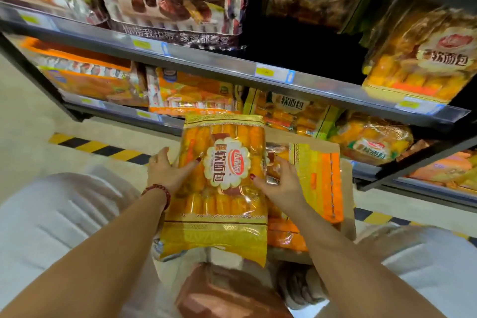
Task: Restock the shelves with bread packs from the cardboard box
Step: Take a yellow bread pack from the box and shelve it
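A yellow-orange bread pack (219, 188) with a round scalloped label is held flat above the cardboard box (347, 204). My left hand (167, 170) grips its left edge, thumb on top. My right hand (278, 181) holds its right edge, fingers curled around the side. More bread packs (320, 178) lie in the box under and to the right of it. The box's brown flap (296, 138) stands up behind the held pack. The shelves (232, 64) rise in front of me, filled with similar packs.
A dark gap (296, 46) shows on the middle shelf between a chocolate pie pack (175, 2) and a bread pack (420, 59). Black-yellow hazard tape (98, 148) runs along the floor at the shelf base. My knees in light trousers flank the box.
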`<state>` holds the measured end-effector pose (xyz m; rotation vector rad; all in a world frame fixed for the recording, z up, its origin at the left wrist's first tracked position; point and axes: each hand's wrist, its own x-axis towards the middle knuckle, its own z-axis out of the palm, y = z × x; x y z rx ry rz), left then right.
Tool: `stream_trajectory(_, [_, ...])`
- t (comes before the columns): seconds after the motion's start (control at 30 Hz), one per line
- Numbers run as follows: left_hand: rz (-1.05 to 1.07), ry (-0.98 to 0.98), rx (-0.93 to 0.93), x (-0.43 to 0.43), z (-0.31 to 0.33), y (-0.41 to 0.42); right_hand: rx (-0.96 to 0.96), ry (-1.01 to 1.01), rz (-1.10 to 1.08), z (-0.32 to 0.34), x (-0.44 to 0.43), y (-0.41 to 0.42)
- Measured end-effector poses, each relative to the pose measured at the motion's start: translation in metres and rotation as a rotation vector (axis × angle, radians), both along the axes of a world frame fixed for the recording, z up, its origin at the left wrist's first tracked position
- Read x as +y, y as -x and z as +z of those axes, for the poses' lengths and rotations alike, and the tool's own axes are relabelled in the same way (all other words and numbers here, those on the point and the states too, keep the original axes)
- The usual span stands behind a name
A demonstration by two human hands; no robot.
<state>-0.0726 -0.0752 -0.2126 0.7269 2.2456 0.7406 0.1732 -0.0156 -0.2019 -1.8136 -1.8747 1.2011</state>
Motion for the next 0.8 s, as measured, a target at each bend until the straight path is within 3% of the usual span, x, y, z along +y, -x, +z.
stream_trajectory(0.23, [0.097,0.065,-0.376,0.008,-0.016,-0.001,0.288,0.276,-0.127,-0.023,-0.005,0.018])
stream_trajectory(0.5, [0.097,0.01,-0.366,0.011,-0.014,-0.009,0.432,0.454,-0.243,-0.022,-0.004,0.024])
stream_trajectory(0.8, [0.06,-0.153,-0.378,0.01,0.004,-0.029,0.633,0.386,-0.383,0.002,-0.007,0.006])
